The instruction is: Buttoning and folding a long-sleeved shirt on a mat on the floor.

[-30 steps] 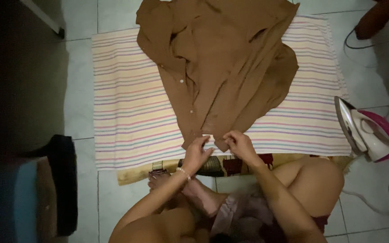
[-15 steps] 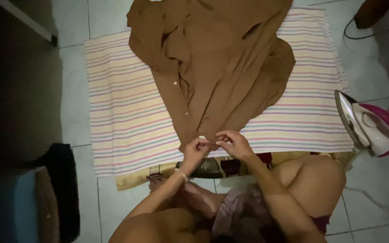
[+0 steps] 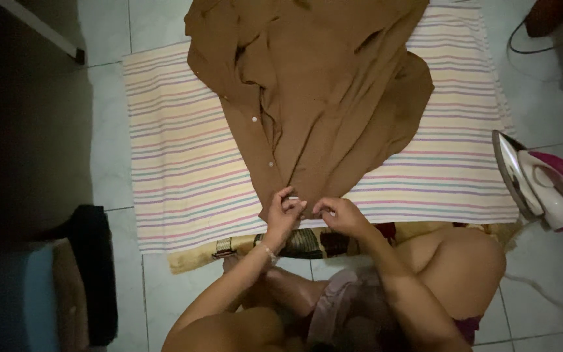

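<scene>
- Pale tiled floor (image 3: 109, 189), dimly lit, with a striped cloth (image 3: 184, 169) spread flat on it.
- Brown shirt (image 3: 320, 98) lies rumpled on the cloth, placket with small white buttons running down to its near hem.
- Left hand (image 3: 283, 215) and right hand (image 3: 339, 215) meet at that hem, fingers pinched narrow on the fabric edge.
- A white and pink iron (image 3: 542, 186) stands upright on the floor, right of the cloth.

Tiled floor (image 3: 105, 98) under striped cloth (image 3: 184, 169), iron (image 3: 542, 186)
</scene>
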